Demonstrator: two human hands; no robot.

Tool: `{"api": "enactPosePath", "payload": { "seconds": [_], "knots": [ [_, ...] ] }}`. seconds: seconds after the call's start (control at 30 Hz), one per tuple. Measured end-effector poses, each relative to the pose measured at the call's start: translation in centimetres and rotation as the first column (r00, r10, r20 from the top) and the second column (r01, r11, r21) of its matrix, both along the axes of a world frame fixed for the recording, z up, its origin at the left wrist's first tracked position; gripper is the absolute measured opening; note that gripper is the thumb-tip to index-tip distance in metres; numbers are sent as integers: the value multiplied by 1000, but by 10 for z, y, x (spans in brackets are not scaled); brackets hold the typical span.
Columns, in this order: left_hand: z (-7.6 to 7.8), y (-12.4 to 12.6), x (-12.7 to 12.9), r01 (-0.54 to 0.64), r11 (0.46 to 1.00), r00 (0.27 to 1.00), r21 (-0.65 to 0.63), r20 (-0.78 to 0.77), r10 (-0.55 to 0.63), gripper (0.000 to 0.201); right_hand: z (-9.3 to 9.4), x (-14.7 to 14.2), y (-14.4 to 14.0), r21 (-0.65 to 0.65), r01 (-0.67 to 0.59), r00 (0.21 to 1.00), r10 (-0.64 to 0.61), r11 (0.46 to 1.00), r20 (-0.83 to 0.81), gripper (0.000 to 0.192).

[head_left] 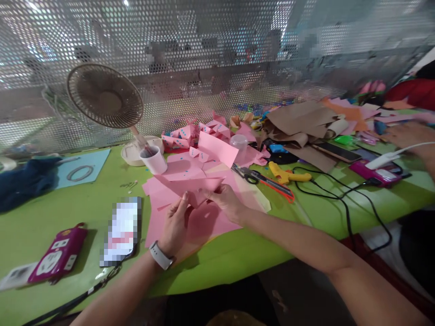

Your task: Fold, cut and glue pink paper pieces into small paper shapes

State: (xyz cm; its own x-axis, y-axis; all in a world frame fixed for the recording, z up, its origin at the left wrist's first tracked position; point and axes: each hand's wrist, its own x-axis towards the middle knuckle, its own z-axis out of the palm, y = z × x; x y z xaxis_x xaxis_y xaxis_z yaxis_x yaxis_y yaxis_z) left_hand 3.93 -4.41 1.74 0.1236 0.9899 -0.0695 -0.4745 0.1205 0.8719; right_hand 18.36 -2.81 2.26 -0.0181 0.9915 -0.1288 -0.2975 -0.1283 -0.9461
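Note:
Between my two hands is a piece of pink paper [193,186], raised a little above the table and bent or folded. My left hand [175,224], with a watch [161,256] on its wrist, pinches the paper's lower edge. My right hand [226,202] grips its right end with thumb and fingers. Under them lie larger pink sheets [217,222]. Just behind, a white cup [153,160] holds slim tools. Folded pink paper pieces with blue dots [185,133] are heaped farther back. Scissors [246,174] and a box cutter [273,186] lie right of the sheets.
A fan [105,96] stands at the back left. A phone [122,231] and a purple power strip [59,253] lie left. To the right are a yellow glue gun [287,174], black cables [343,199], brown paper [299,120] and another person's hand [408,136]. A perforated metal panel [204,59] rises behind.

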Motion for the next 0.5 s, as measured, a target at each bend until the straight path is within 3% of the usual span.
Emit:
{"api": "enactPosePath", "payload": {
  "seconds": [0.1,0.27,0.5],
  "knots": [
    [3,1,1,-9,998,999,-65,43,12,25,-1,3,3,2,20,999,-20,1000,30,42],
    [5,4,0,-53,984,994,-167,88,68,25,-2,5,3,53,-109,994,108,993,19,39],
    [3,4,-1,-73,987,995,-141,58,82,21,-3,4,2,89,5,998,-10,996,55,37]
  ]
}}
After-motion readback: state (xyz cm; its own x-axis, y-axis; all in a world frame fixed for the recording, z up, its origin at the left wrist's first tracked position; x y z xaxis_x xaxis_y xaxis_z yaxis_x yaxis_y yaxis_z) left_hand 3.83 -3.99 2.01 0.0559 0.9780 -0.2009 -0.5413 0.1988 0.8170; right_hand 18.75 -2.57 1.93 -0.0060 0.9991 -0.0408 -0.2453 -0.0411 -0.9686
